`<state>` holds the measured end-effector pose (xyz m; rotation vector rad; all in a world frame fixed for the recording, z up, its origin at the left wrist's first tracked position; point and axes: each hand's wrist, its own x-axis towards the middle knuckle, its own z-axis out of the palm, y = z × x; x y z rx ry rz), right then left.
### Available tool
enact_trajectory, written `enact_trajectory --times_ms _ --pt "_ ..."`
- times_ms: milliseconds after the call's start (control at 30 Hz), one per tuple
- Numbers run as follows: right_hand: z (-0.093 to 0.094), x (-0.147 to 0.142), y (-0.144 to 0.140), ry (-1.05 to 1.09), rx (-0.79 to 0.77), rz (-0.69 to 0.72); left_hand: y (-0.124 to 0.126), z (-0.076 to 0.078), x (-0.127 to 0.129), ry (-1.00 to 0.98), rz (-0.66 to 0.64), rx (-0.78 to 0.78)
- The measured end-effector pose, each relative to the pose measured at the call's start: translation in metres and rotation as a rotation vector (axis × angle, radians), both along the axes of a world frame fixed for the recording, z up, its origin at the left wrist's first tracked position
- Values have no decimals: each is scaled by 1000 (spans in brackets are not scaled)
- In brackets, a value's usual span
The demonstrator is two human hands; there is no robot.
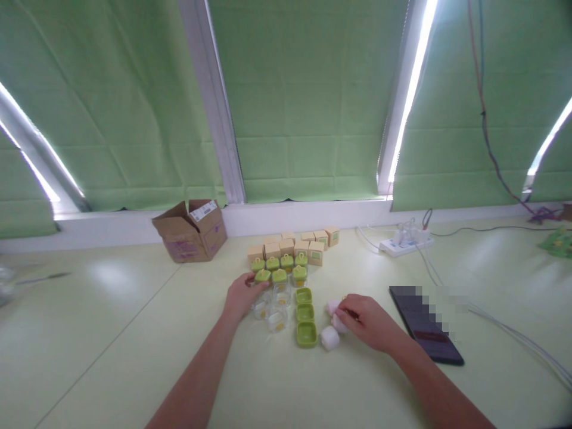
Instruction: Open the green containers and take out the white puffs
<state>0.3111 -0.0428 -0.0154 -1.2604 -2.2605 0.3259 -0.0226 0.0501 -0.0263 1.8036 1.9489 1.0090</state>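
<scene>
We find the left hand reaching mid-bench, fingers loosely curled onto a green-lidded jar in the capped group — touching rather than gripping, as far as we can tell. The right hand pinches a small white piece; another white piece lies just beside. Three loose green lids sit in a column between the hands, beside open clear jars — apparently staged for capping. Small cartons line the far edge.

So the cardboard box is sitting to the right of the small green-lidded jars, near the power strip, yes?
Not quite. In the head view the cardboard box sits to the left of the small green-lidded jars, by the windowsill. The power strip is on the opposite side, to the right of the jars.
</scene>
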Motion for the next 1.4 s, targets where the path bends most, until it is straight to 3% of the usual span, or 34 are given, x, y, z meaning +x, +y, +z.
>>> enact_trajectory --times_ms 533,867,1000,1200,1400 --pt "1 0 -1 -1 9 11 -1 3 2 17 52 36" --pt "3 0 -1 27 18 13 -11 22 6 -64 141 217" --pt "4 -1 -1 28 17 11 -16 25 15 -118 74 291" --pt "4 -2 -2 49 31 25 -36 33 36 -239 -131 410" --pt "4 -3 -3 50 35 46 -65 44 59 -43 -367 498"
